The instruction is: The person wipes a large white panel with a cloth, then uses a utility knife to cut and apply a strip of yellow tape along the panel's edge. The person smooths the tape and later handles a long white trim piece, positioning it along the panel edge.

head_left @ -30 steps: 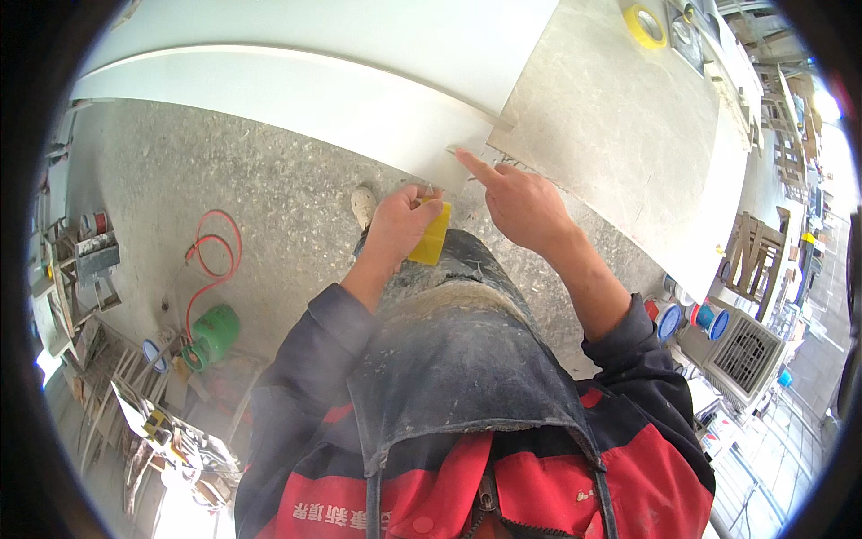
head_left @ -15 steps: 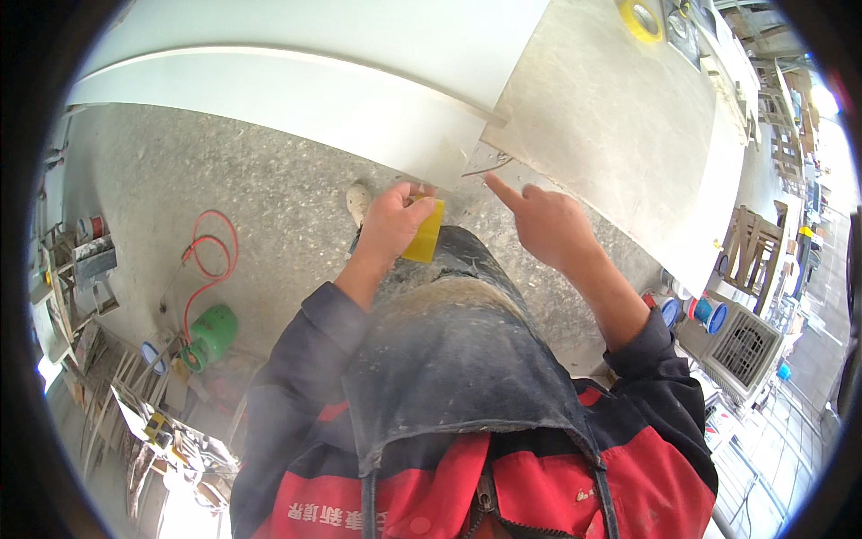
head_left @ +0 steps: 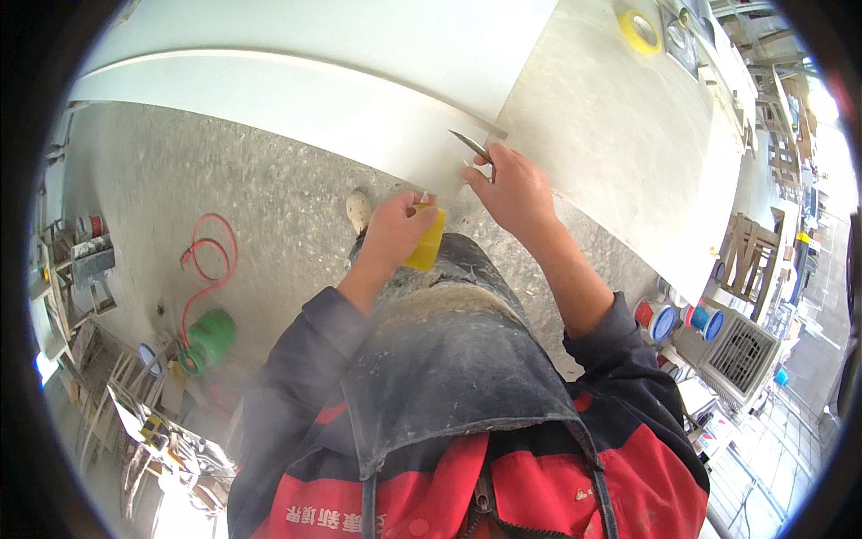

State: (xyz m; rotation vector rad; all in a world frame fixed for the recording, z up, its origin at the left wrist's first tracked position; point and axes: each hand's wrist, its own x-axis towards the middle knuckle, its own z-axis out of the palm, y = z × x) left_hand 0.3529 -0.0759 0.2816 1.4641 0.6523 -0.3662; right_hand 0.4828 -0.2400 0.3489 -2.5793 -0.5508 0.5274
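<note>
My left hand (head_left: 391, 232) is closed on a flat yellow plastic piece (head_left: 429, 242), which hangs below the fingers in front of my apron (head_left: 449, 359). A small pale bit shows at its fingertips, too small to name. In my right hand (head_left: 519, 190) is a slim dark pointed tool (head_left: 470, 145), gripped between the fingers with its tip toward the upper left. That tip is over the end of a long white panel (head_left: 341, 108), close to the corner of a pale marbled slab (head_left: 611, 135). Whether the tip touches the panel I cannot tell.
A roll of yellow tape (head_left: 640, 32) lies on the slab's far part. On the left floor are a green gas cylinder (head_left: 212, 338) and a red hose (head_left: 232, 260). Paint buckets (head_left: 704, 320) and a grey vented unit (head_left: 740, 349) stand at the right.
My right hand has moved up and left, from a stretched forefinger to a grip around the dark pointed tool. The left hand still holds the yellow piece, slightly shifted.
</note>
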